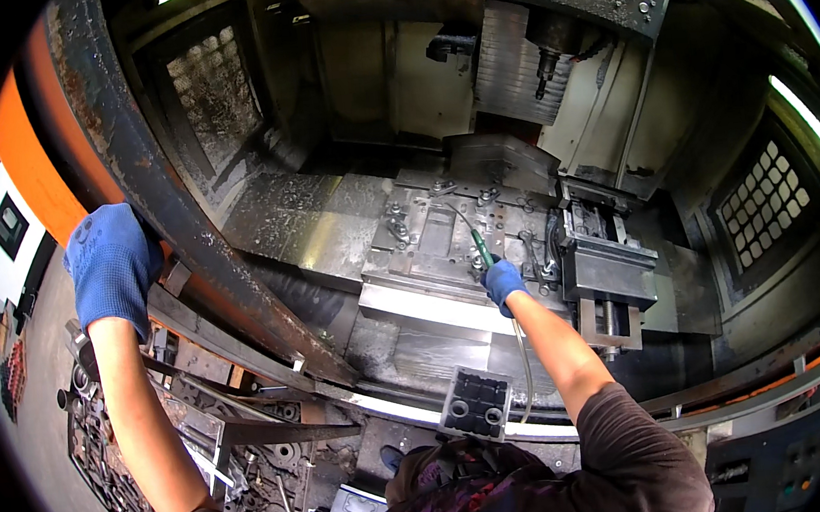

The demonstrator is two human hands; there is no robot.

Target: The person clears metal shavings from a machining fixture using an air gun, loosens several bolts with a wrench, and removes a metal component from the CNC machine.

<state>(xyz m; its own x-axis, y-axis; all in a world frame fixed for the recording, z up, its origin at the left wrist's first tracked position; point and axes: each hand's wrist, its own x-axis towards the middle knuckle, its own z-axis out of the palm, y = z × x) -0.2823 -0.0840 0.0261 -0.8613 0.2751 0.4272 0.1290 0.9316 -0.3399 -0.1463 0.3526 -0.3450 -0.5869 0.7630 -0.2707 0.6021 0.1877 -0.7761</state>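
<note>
My right hand (503, 283), in a blue glove, is closed round a green air blow gun (480, 243). Its thin bent nozzle reaches forward over a fixture plate (436, 236) with clamps and bolts on the machine table. From the grip a pale hose (525, 363) hangs down toward me. Off to the left, my gloved left hand (114, 265) is wrapped at the edge of the machine's sliding door (164, 170); its fingertips are partly hidden. A wrench (528, 251) lies on the plate, just right of the blow gun.
A machine vise (611, 272) stands right of the plate. The spindle with its tool (547, 73) hangs above, at the back. A dark block with round holes (477, 403) sits at the front sill. Lower left, a bench (199, 411) carries many loose tools and metal parts.
</note>
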